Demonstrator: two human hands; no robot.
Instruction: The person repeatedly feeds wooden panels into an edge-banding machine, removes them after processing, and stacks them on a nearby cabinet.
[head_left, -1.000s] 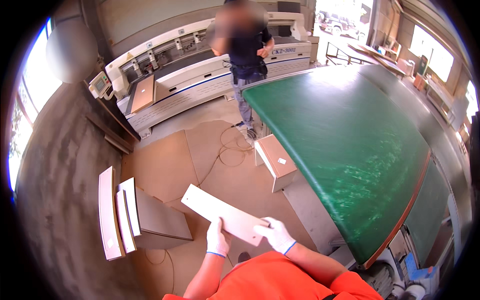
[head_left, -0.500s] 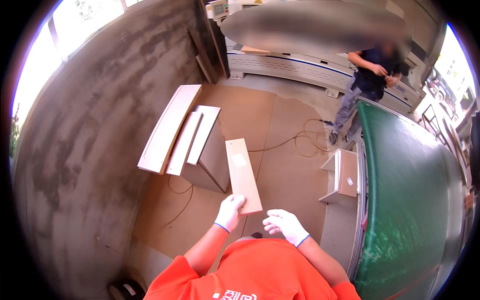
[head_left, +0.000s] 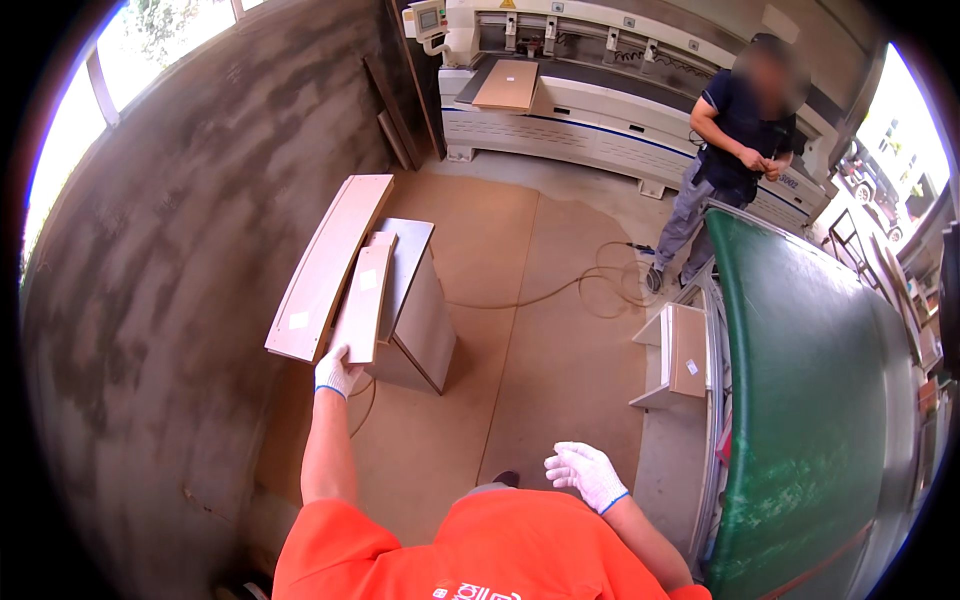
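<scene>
With my left hand [head_left: 337, 373] I grip the near end of a narrow pale board [head_left: 362, 310] with a small white label on its face. The board lies on or just above the top of a box-like stand [head_left: 418, 335] with grey-white sides; contact is hard to tell. Alongside it on the left is a longer pale panel [head_left: 328, 270], also labelled. Part of another narrow board [head_left: 383, 240] shows at the far end. My right hand [head_left: 588, 476], gloved in white like the left, is held in front of my body, its fingers loosely extended and holding nothing.
Brown sheeting [head_left: 540, 350] covers the floor, and a thin hose [head_left: 560, 295] runs across it. On the right are a green-covered table [head_left: 800, 400] and a small open cabinet piece [head_left: 685, 350]. A co-worker [head_left: 745, 130] stands by a long white machine [head_left: 570, 140]. A grey wall [head_left: 180, 250] rises at left.
My left hand has carried the narrow board left, from in front of me to beside the long panel at the stand. The right hand has shifted slightly down and right, still empty.
</scene>
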